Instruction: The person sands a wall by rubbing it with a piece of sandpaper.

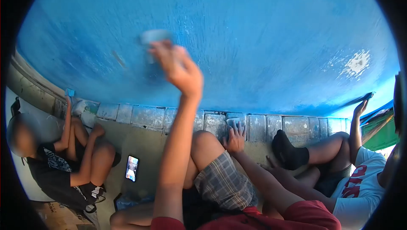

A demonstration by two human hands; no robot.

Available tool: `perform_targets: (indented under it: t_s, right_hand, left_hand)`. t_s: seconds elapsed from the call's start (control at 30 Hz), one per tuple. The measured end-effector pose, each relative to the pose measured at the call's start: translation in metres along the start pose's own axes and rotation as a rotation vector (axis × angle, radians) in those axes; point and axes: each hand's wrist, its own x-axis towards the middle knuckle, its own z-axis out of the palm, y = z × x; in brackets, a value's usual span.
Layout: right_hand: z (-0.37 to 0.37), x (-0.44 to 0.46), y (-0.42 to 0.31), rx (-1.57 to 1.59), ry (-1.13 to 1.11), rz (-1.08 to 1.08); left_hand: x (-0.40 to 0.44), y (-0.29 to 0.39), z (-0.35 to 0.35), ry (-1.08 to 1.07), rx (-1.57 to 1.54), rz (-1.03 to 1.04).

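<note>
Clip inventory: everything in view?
wall: 1, blue, top
patch: 1, white, wall's right
stone blocks: several, grey, wall's foot
floor: 1, greyish, below
phone: 1, lit, left
cardboard: 1, brown, lower left
person: 1, in black, left
second person: 1, in white, right
pad: 1, blue, wall's left
second pad: 1, dark, wall's right
third pad: 1, pale, left of centre
shorts: 1, grey plaid, centre
left hand: 1, red-sleeved, holding third pad
right hand: 1, red-sleeved, at stone blocks

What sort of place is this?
Probably an outdoor work spot: there's a broad, scuffed blue painted surface, brightly lit at its right end, with grey rectangular blocks along its lower edge.
</note>
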Motion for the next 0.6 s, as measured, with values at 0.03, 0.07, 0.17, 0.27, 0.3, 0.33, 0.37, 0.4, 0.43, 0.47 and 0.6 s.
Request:
perform_targets:
  t_s: [0.03, 0.07, 0.17, 0.27, 0.3, 0.33, 0.37, 0.4, 0.43, 0.47, 0.6]
  right_hand:
    - [0.001, 0.001, 0.000, 0.004, 0.007, 0.004]
    - [0.002, 0.001, -0.001, 0.009, 0.015, 0.009]
    - [0.008, 0.005, 0.005, -0.006, 0.009, -0.019]
    - [0.008, -0.005, 0.003, 0.005, 0.000, 0.001]
    - [0.011, -0.004, 0.004, 0.011, 0.008, -0.008]
    - [0.014, -0.001, 0.006, 0.014, 0.021, -0.020]
    - [0.016, -0.001, 0.008, 0.004, 0.004, -0.020]
    - [0.017, 0.000, 0.008, 0.007, -0.001, -0.026]
    - [0.017, 0.000, 0.007, 0.003, -0.010, -0.028]
    - [0.015, 0.000, 0.009, -0.001, -0.027, -0.029]
    - [0.012, 0.000, 0.007, 0.025, -0.077, 0.009]
  left_hand:
    - [-0.024, -0.003, 0.003, -0.140, 0.086, 0.162]
    - [-0.036, 0.004, 0.001, -0.207, 0.061, 0.149]
    - [-0.026, -0.007, 0.008, 0.093, -0.025, -0.178]
    - [-0.029, 0.024, 0.022, 0.085, -0.030, -0.173]
    - [-0.038, 0.040, 0.027, -0.021, -0.029, -0.036]
    - [-0.040, 0.047, 0.030, -0.121, -0.029, 0.104]
    - [-0.032, 0.042, 0.035, -0.076, -0.045, 0.149]
    - [-0.006, 0.038, 0.036, 0.021, -0.027, 0.135]
    - [0.026, 0.032, 0.035, 0.117, -0.011, 0.112]
    - [0.044, 0.029, 0.036, 0.210, 0.010, 0.081]
    - [0.038, 0.046, 0.045, -0.013, -0.029, 0.354]
